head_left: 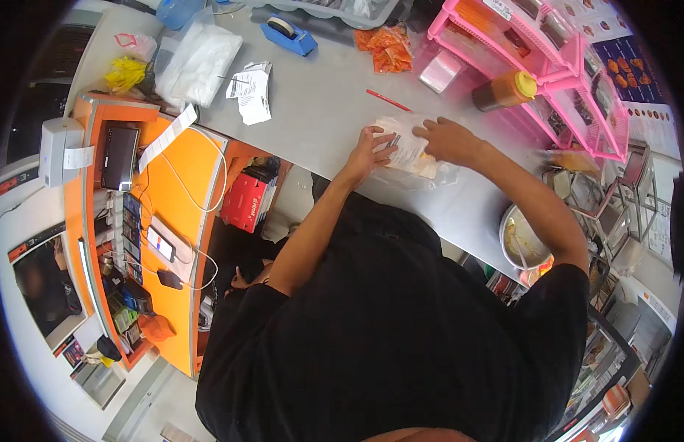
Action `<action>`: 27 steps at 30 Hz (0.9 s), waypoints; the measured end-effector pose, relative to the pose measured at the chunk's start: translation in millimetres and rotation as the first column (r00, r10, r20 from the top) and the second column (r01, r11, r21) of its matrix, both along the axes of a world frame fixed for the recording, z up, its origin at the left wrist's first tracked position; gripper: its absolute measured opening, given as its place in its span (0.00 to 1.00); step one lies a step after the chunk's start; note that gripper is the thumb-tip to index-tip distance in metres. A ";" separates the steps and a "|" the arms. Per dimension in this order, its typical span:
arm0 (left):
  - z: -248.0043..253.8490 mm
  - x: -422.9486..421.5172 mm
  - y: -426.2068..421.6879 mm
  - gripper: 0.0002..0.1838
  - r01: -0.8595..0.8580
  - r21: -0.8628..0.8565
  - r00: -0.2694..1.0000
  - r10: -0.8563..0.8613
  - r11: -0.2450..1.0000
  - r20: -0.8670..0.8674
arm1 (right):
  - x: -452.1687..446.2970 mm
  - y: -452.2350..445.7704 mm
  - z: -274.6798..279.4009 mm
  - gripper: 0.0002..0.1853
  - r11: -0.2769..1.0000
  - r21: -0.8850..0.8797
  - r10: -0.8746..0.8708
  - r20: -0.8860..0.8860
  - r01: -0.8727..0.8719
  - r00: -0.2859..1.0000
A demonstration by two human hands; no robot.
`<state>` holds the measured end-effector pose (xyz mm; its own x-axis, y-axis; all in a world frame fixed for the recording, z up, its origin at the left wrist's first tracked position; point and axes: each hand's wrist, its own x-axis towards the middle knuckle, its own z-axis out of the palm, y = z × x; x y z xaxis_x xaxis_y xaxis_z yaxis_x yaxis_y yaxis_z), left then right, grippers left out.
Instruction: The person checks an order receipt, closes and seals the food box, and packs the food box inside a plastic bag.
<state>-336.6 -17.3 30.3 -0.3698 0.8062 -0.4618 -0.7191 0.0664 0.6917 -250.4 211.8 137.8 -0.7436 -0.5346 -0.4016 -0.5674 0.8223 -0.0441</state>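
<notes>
On the grey metal counter (pixel 320 110) lies a pale paper packet (pixel 408 151) with printed text, partly over a clear plastic bag (pixel 446 175). My left hand (pixel 370 153) is at the packet's left side, its fingers bent against the paper. At the upper right of the packet, my right hand (pixel 449 141) has its fingers curled onto the edge. Just above the packet lies a red pen (pixel 388 100). What the fingertips pinch is too small to make out.
A pink rack (pixel 496 70) and a sauce bottle (pixel 504 90) stand at right, above a metal pot (pixel 524 239). Farther left are receipts (pixel 252 92), a blue tape dispenser (pixel 289 37), plastic bags (pixel 200 62) and an orange desk (pixel 176 221). Orange packets (pixel 384 49) lie at the back.
</notes>
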 end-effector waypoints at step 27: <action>-39.3 33.4 47.0 0.29 -0.042 0.139 0.455 0.143 0.989 -0.879 | -6.0 16.3 26.6 0.06 0.338 -0.759 -0.766 0.122 0.557 0.631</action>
